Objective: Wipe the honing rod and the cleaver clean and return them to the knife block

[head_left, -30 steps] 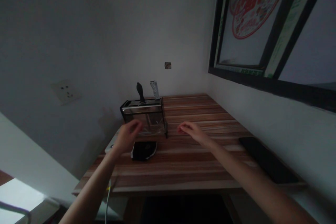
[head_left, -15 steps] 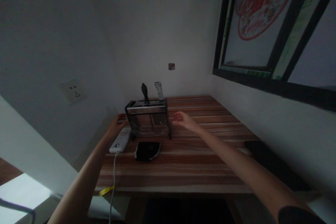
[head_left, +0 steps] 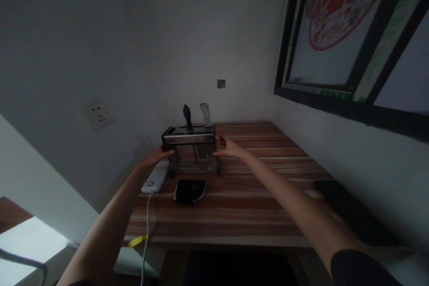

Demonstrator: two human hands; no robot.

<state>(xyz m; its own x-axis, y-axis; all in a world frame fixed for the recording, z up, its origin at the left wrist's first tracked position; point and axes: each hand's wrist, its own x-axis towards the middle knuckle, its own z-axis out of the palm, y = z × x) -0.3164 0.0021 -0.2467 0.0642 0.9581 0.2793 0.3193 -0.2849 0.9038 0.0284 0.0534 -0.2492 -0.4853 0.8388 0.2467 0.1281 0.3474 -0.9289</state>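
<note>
A knife block with a metal top band, dark frame and see-through sides stands on the wooden table. Two handles rise from its slots: a black knife handle and a grey-white handle. My left hand is at the block's left end, thumb along the front and the other fingers partly hidden behind. On the right end, my right hand has its thumb at the front edge and fingers reaching around the side. Between them, the hands grip the block, which rests on the tabletop.
A white power strip with a cable lies left of the block. In front is a small black pouch-like item. A yellow strip sits at the table's front edge, and a dark flat object lies at the right.
Both hands have moved inward from beside the knife block and closed onto its two ends. The view has shifted slightly; the block stays on the table.
</note>
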